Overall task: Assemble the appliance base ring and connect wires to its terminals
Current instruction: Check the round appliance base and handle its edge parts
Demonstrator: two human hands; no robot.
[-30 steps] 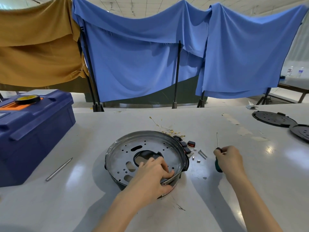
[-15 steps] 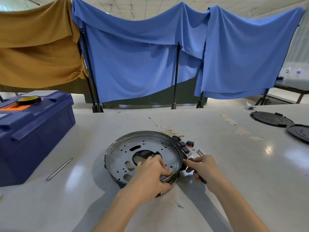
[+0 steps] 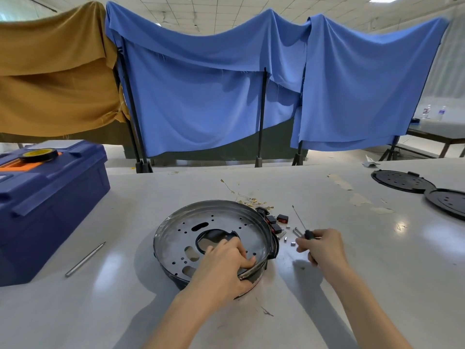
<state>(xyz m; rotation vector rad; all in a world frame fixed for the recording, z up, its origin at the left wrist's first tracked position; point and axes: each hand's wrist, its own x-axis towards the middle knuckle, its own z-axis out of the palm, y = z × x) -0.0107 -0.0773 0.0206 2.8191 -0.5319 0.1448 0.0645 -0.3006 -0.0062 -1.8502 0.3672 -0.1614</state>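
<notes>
Half a second before, the right hand [image 3: 320, 248] had been up against the right side of the base ring [image 3: 191, 227]. It had since drawn back a little to the right, and its fingers were curled round the dark handle of a thin screwdriver [image 3: 308, 234], whose shaft pointed up and away to the left. The left hand [image 3: 224, 263] had not shifted: it gripped the near rim of the ring, fingers curled over into the pan and the palm outside, pinning it to the desk [image 3: 125, 311]. The ring sat at the middle of the desk, a shallow sheet-metal pan with a perforated floor plate and a large centre hole. It looked stiff and fairly light, likely to skate on the glossy top unless held. Its thin edge might be sharp, so the rolled rim or the outer wall seemed the sensible hold. Just beside it on the right lay small black switches [image 3: 281, 219] and tiny metal pieces [image 3: 293, 244], easily scattered. Behind it lay a tangle of fine wires [image 3: 247, 201] with yellowish ends, limp and delicate. The desk was pale, smooth and reflective, with tape scraps farther back. A blue toolbox [image 3: 50, 202] carrying a roll of tape [image 3: 39, 154] stood at the left, with a metal rod [image 3: 85, 259] lying near it, and two black discs [image 3: 402, 181] lay at the far right. Blue cloths [image 3: 214, 96] and a mustard cloth [image 3: 50, 71] hung on stands behind the desk.
</notes>
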